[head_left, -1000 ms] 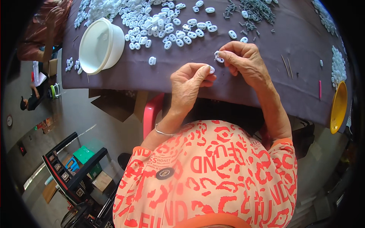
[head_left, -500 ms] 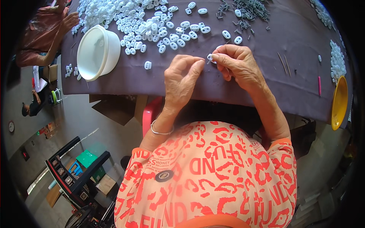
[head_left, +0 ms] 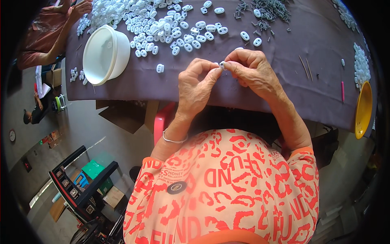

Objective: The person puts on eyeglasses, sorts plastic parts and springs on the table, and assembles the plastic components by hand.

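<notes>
My right hand pinches a small white two-hole cord lock between thumb and forefinger, just above the near part of the table. Against its left side are the fingertips of my left hand, with thumb and forefinger pressed together. A bit of white shows at those left fingertips, too small to name. One loose cord lock lies left of my left hand. Beyond the hands spreads a big heap of white cord locks. Farther right sits a pile of small grey springs.
A white round tub is tilted on the left. At right are two thin sticks, a pink pen-like rod, small white pieces and a yellow bowl. Another person's arm reaches in at far left.
My hands have come together, and my left fingertips now meet the cord lock held by the right. The other person's hand has moved farther away along the table.
</notes>
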`<state>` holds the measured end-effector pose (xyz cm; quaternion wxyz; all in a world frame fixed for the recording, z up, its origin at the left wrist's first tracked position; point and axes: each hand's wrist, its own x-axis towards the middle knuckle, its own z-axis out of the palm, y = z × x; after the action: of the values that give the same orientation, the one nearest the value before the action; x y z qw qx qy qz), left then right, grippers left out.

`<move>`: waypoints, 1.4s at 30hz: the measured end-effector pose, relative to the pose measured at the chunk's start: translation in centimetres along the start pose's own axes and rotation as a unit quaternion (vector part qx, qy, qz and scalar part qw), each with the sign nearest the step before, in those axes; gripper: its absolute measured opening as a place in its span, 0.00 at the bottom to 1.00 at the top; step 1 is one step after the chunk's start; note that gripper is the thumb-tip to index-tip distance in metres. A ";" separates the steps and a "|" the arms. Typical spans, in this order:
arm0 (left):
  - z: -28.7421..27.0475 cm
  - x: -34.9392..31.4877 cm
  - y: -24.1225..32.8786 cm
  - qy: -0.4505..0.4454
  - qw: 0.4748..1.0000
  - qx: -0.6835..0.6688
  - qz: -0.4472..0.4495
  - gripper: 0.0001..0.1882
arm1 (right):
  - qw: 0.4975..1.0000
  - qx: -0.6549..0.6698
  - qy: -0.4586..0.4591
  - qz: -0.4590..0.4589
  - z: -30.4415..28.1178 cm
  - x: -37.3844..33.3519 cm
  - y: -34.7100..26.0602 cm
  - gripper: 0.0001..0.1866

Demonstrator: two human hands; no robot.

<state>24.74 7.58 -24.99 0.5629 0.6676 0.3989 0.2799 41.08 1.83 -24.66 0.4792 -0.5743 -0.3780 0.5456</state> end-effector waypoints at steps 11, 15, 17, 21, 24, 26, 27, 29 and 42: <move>-0.6 0.3 0.9 -0.018 0.996 -0.012 -0.087 0.07 | 1.000 0.006 -0.006 0.005 0.1 0.2 -0.2 0.10; -1.8 0.9 0.1 0.069 0.994 0.081 0.012 0.07 | 0.998 0.047 0.032 0.017 -0.2 -0.2 -0.6 0.10; -2.3 1.2 -0.1 0.069 0.978 0.186 0.061 0.08 | 0.996 0.060 0.066 0.020 -0.7 -0.4 -0.4 0.09; -1.9 1.7 0.6 0.010 0.933 0.338 0.126 0.11 | 0.996 0.040 0.074 0.028 -1.0 -0.9 -0.4 0.09; -1.7 1.9 0.5 -0.017 0.918 0.362 0.162 0.11 | 0.996 0.043 0.079 0.027 -0.9 -1.1 -0.2 0.09; -1.6 1.9 0.5 -0.038 0.921 0.348 0.168 0.12 | 0.996 0.041 0.078 0.017 -0.8 -1.2 -0.1 0.09; -1.4 1.7 0.5 -0.038 0.921 0.349 0.168 0.12 | 0.996 0.042 0.078 0.017 -0.7 -1.3 0.1 0.09; -1.0 1.1 0.3 -0.029 0.976 0.210 0.050 0.11 | 0.996 0.038 0.078 -0.017 -0.5 -1.3 0.3 0.08; -1.6 0.2 0.6 -0.061 0.958 -0.217 -0.175 0.10 | 0.996 -0.046 0.064 -0.040 0.4 -1.3 -1.0 0.08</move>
<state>23.68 8.53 -24.10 0.7578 0.4646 0.4039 0.2162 40.66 0.88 -23.36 0.4970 -0.6137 -0.3938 0.4704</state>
